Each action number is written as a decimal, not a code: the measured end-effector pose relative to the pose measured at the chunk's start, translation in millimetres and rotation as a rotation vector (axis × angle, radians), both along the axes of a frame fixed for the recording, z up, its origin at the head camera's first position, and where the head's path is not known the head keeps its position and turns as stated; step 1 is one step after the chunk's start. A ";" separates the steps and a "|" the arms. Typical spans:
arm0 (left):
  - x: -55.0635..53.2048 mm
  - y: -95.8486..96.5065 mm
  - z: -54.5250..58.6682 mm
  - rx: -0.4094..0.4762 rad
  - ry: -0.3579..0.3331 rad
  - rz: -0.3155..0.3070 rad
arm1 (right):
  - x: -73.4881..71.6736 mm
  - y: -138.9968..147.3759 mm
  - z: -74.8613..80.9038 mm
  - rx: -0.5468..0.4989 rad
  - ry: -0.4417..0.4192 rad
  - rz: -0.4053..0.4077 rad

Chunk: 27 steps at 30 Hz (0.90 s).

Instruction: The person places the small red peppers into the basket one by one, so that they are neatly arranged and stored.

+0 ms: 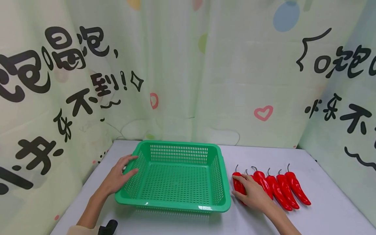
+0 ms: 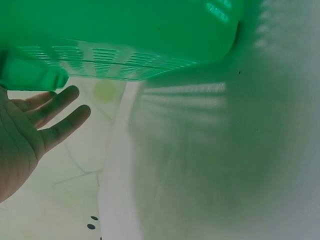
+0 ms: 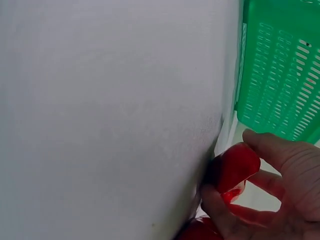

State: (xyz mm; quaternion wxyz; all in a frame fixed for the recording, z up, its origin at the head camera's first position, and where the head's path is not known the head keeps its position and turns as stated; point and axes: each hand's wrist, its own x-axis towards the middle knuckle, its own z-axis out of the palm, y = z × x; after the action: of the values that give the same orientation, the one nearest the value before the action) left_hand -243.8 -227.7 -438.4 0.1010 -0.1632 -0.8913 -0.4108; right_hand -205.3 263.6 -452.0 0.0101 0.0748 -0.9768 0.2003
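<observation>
My left hand (image 1: 117, 176) is at the left side of a green plastic basket (image 1: 171, 208). Its thumb and a finger reach over the rim in the head view, while other fingers (image 2: 57, 107) stretch out straight below the rim in the left wrist view. To the right of the basket, my right hand (image 1: 254, 192) holds the leftmost red chili pepper (image 1: 238, 185) between thumb and fingers. The right wrist view shows this pepper (image 3: 240, 162) end-on in that grip. Part of a neighbouring pepper is hidden behind the hand.
Several more red peppers (image 1: 283, 189) lie side by side right of the hand, stems pointing away. Basket and peppers are on a white table (image 1: 317, 173). A pale green printed curtain (image 1: 229, 81) hangs behind and along both sides.
</observation>
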 end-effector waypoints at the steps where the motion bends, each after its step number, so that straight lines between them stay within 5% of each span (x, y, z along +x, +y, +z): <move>1: -0.3 0.0 -0.2 -0.001 -0.009 0.000 | -0.7 0.0 0.1 -0.004 -0.011 -0.005; 27: -0.7 -0.9 -2.0 0.025 -0.011 -0.005 | -0.6 0.0 1.4 -0.115 0.029 -0.101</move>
State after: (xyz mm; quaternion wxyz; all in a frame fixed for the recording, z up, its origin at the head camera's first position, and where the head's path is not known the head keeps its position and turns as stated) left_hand -244.5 -228.6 -440.4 0.0969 -0.1619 -0.8862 -0.4232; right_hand -205.9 263.5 -450.6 0.0387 0.0278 -0.9660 0.2539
